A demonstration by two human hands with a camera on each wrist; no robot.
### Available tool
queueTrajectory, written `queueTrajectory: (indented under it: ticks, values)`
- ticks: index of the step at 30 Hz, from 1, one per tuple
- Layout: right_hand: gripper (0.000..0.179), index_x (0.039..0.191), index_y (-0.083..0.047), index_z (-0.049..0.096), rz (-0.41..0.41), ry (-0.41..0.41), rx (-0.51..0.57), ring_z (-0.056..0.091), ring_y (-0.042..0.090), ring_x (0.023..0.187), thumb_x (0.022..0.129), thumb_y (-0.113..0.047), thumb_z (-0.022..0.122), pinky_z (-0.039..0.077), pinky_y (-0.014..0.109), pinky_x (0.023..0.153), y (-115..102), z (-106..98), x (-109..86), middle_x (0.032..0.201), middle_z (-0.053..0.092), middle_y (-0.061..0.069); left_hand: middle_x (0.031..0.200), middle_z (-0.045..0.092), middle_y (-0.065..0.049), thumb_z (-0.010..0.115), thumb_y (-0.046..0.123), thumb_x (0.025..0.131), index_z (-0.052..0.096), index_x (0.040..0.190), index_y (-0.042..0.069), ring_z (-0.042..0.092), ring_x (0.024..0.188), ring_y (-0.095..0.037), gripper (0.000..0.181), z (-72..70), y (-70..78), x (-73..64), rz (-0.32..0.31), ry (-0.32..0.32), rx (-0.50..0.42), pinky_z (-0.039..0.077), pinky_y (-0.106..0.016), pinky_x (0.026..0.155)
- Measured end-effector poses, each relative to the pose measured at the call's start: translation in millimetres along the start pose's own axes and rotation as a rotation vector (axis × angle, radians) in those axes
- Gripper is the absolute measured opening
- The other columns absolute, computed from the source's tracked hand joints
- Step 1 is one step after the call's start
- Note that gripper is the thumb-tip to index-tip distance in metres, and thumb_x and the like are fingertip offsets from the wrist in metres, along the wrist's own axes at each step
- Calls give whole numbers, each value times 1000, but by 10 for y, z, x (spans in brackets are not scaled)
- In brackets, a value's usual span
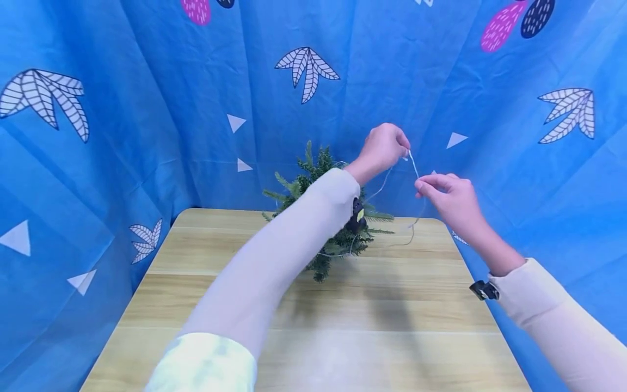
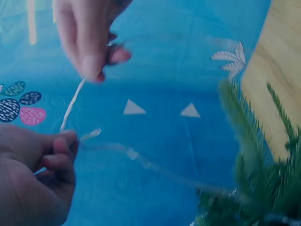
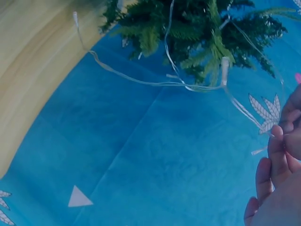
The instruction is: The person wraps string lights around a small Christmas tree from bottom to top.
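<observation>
A strand of fairy lights (image 1: 413, 165) with thin clear wire stretches between both hands. My left hand (image 1: 384, 146) reaches over the small evergreen tree (image 1: 320, 160) and pinches the strand; a small bulb (image 2: 93, 134) sticks out beside its fingers in the left wrist view. Slightly lower and to the right, my right hand (image 1: 453, 200) pinches the same strand between thumb and forefinger. From the left hand the wire runs back to the tree, where more of it lies among the branches. Another length hangs below the right hand towards the table. My left forearm hides part of the tree.
The tree stands on a wood-grain table (image 1: 206, 256) near its far edge. A blue patterned curtain (image 1: 196, 109) hangs behind and along both sides. Dark wrist cameras are on both sleeves. One loose wire end with a bulb (image 3: 75, 19) reaches over the table.
</observation>
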State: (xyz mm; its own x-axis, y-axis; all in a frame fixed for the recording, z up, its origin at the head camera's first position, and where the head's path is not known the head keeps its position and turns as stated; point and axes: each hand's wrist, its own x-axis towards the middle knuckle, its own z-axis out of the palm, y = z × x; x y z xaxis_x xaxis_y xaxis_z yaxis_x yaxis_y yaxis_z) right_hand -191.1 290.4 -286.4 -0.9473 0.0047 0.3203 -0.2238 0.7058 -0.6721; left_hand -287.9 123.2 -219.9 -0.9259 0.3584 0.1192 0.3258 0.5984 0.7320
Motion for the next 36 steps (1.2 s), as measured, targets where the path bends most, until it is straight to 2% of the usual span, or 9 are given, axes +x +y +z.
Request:
queueTrajectory:
  ticks: [3,5,11,15,20,26,29,33,36]
  values:
    - [44,117,-10,74,7,-15,-5,51,14,101,100,-48,59,43,35,75,1,35,-44,97,74,12,103,71,2,67,12,98,77,104,12,65,86,-13,12,-155,16,13,-24,-110,21,53,-26,76]
    - [44,118,-9,73,4,-22,-8,51,14,101,100,-47,59,42,35,75,1,61,-71,97,74,12,102,71,0,67,12,97,77,104,10,63,80,-14,12,-258,17,16,-14,-175,31,53,-27,74]
    - [41,116,-7,74,-16,-49,-1,53,14,97,100,-43,61,43,34,73,7,169,-149,94,75,12,85,68,0,69,11,96,77,101,9,56,63,-11,10,-504,-12,60,48,-315,154,50,-25,69]
    - [39,115,-7,75,-22,-51,5,52,15,97,100,-41,62,41,36,75,6,213,-192,93,75,12,71,64,2,70,13,96,77,101,9,55,60,-11,10,-595,-44,106,103,-368,230,48,-25,68]
    - [37,111,-9,76,-17,-74,27,51,18,98,100,-41,62,39,38,77,6,249,-226,95,73,11,69,64,2,70,14,95,78,100,10,55,59,-11,10,-621,-197,142,89,-354,189,47,-26,66]
    - [36,111,-10,76,6,-91,29,52,19,106,99,-41,64,40,39,78,2,262,-281,96,73,8,94,72,-5,71,13,95,78,103,8,52,60,-12,12,-687,-485,197,44,-312,15,44,-26,61]
    - [37,112,-10,76,14,-96,33,52,20,111,99,-42,64,40,39,80,-14,260,-308,99,72,8,97,71,-7,71,13,95,77,104,7,50,60,-13,13,-742,-594,222,23,-290,-57,40,-26,58]
    - [36,106,-11,77,9,-97,31,53,18,109,99,-43,63,42,37,80,-40,262,-336,104,71,7,98,71,-7,71,14,95,77,104,7,47,58,-12,13,-790,-671,228,-1,-266,-102,38,-25,57]
    - [34,102,-13,78,23,-96,40,54,14,106,99,-44,63,43,36,80,-61,268,-354,106,71,5,102,71,-6,70,14,96,77,104,7,49,61,-12,13,-802,-691,221,-20,-259,-115,40,-25,59]
